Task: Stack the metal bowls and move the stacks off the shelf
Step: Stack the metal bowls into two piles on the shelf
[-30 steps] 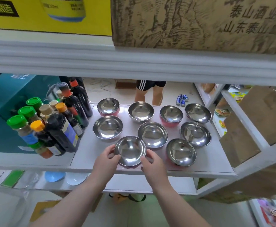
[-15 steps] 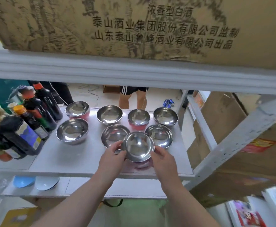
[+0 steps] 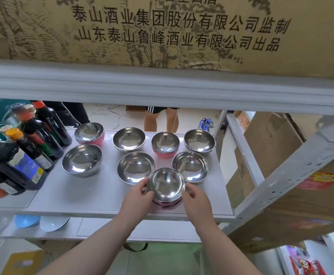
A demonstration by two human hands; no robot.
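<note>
Several shiny metal bowls stand on the white shelf board (image 3: 86,197). Near the front edge, one metal bowl (image 3: 166,183) sits nested in a pink-sided bowl (image 3: 167,202). My left hand (image 3: 136,199) grips its left rim and my right hand (image 3: 196,199) grips its right rim. Behind it are a plain steel bowl (image 3: 136,167) and another (image 3: 190,165). Further back stand a pink-sided bowl (image 3: 165,144), a steel bowl (image 3: 129,138) and a steel bowl (image 3: 199,140). On the left are a large steel bowl (image 3: 81,160) and a pink-sided bowl (image 3: 89,132).
Dark sauce bottles (image 3: 35,143) crowd the shelf's left end. The upper shelf beam (image 3: 162,90) carries a big cardboard box (image 3: 162,32). A slanted white brace (image 3: 293,169) and brown cartons (image 3: 277,147) are to the right. A person's legs (image 3: 161,120) stand behind. Blue plates (image 3: 41,222) lie below.
Both hands carried the front bowl to the right and lowered it into the pink-sided bowl at the front right. The camera turned right.
</note>
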